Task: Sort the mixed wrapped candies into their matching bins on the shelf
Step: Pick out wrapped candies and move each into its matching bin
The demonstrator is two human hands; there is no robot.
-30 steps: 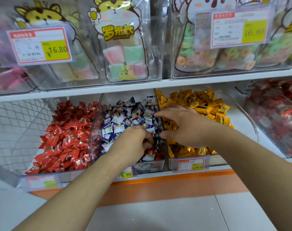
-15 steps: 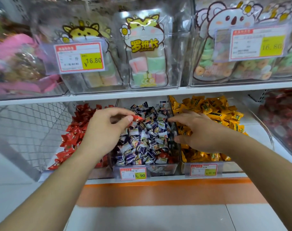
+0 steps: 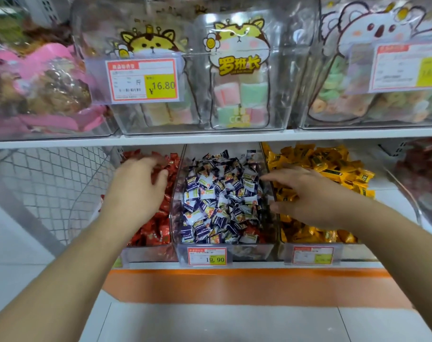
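Two hands are out in front of me over the lower shelf. My left hand (image 3: 136,191) hangs over the bin of red candies (image 3: 158,225), palm down, fingers curled loosely with the tips blurred against the red wrappers; I cannot tell whether it holds a piece or has nothing in it. My right hand (image 3: 311,196) is spread wide, palm down, over the clear wall between the middle bin and the bin of yellow candies (image 3: 333,166); its fingertips reach toward the blue-and-white candies (image 3: 219,196) and its heel lies over the yellow ones. Nothing shows pinched in it.

Those blue-and-white pieces fill the middle bin (image 3: 224,250), which stands between the red and yellow ones, walls touching. A few orange-red wrappers lie among them near the front edge. A price tag (image 3: 207,255) reading 19.90 is clipped to the front of that bin, and a second tag (image 3: 312,254) to the front of the yellow bin, its print too blurred to read.

To the left of the red bin stands a wire mesh panel (image 3: 54,183). Farther right another clear bin of red sweets (image 3: 422,174) shows, blurred. On the upper shelf (image 3: 210,137) clear tubs hold cartoon-printed bags of pastel sweets (image 3: 238,95), with a 16.80 tag (image 3: 142,80) in front.
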